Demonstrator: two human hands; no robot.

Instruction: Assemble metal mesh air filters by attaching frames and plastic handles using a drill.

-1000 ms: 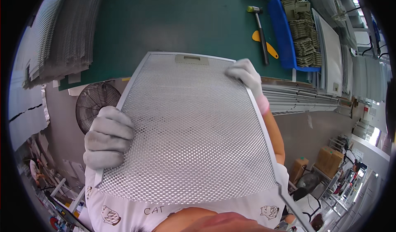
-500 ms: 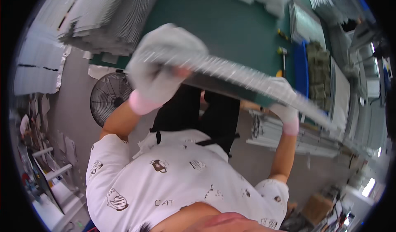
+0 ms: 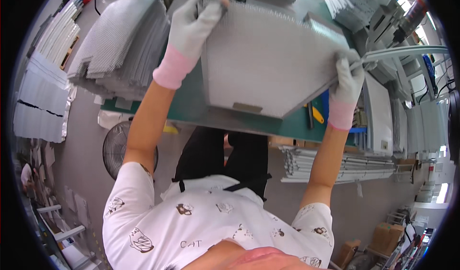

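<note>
Above the green counter [image 3: 191, 108]: left hand [image 3: 191, 28] in grey glove clamped on far-left corner of a mesh filter panel [image 3: 268, 64], right hand [image 3: 346, 80] pinching its right edge. Panel held off the counter, tilted, latch tab at near edge facing the body.

Risks, as judged:
- Right grip sits only on the thin rim; could slip off if panel swings or twists, dropping right side onto the yellow-handled tool [image 3: 314, 112] below.
- Left fingers wrapped over the corner; sheet-metal rim might snag the glove.
- Wide panel, flexible mesh; uneven pull from either side likely to rack or dent it.
- Left corner close to the stack of mesh filters [image 3: 122, 54]; sideways move could knock that leaning stack.
- Right edge near a grey metal frame [image 3: 407, 54] and upright panels [image 3: 378, 111]; clash possible on a rightward swing.

Room: counter strip under the panel mostly bare green, narrow. Left and right crowded by stacks. Near edge of counter drops to floor with fan [image 3: 117, 147] and stacked frames [image 3: 345, 167] below; open space mainly toward the body and upward.
</note>
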